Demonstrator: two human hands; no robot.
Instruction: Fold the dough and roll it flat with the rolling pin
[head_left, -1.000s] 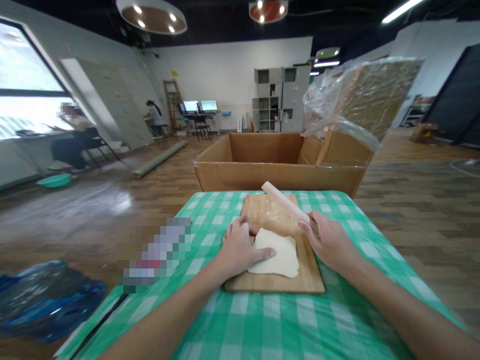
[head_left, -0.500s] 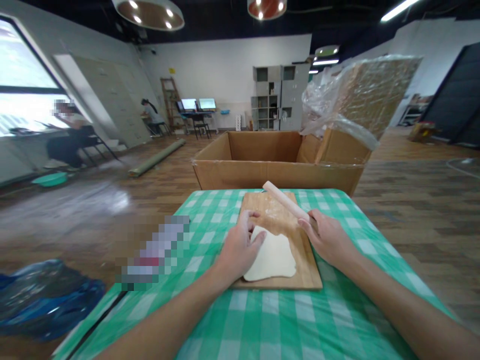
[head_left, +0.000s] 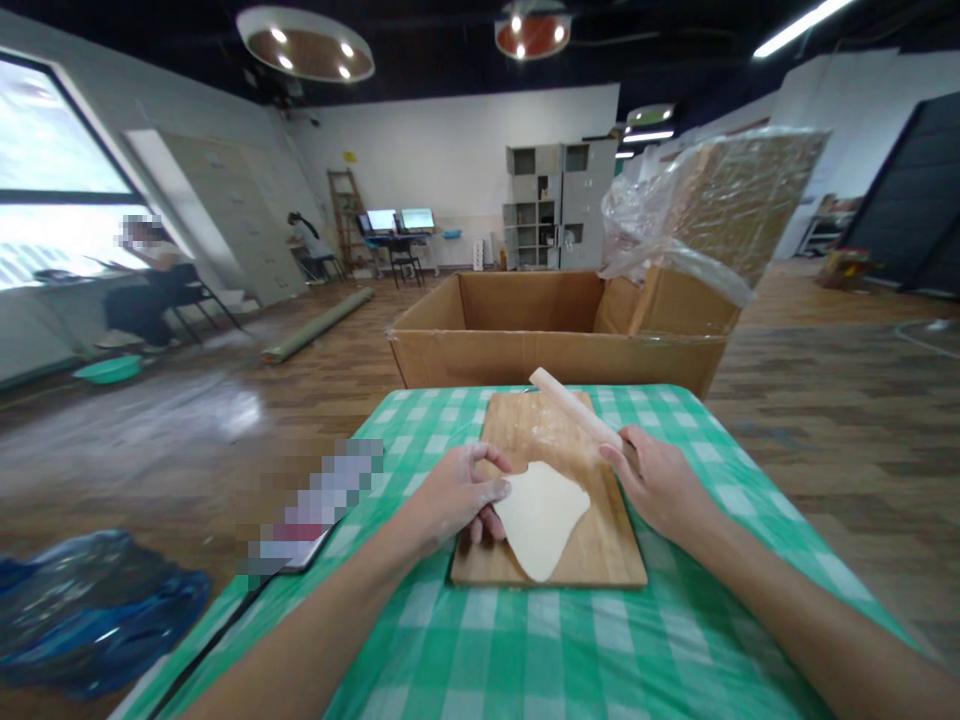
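Note:
A flat pale sheet of dough [head_left: 541,516] lies on a wooden cutting board [head_left: 600,545] in the middle of the green checked table [head_left: 525,650]. My left hand [head_left: 454,490] pinches the dough's left edge between thumb and fingers and lifts that side off the board. My right hand [head_left: 660,485] is closed round the near end of a pale wooden rolling pin [head_left: 574,405], which slants across the board's far right corner. Flour dusts the far half of the board.
A large open cardboard box [head_left: 555,325] stands right behind the table, with a plastic-wrapped bundle [head_left: 720,205] leaning out of its right side. A blurred flat object [head_left: 315,505] lies at the table's left edge. Blue plastic bags [head_left: 90,610] sit on the floor at left. People sit at desks far left.
My left hand went from lying flat on the dough to pinching its left edge. The dough has been turned and partly lifted, now pointing toward me. My right hand and the rolling pin stayed put.

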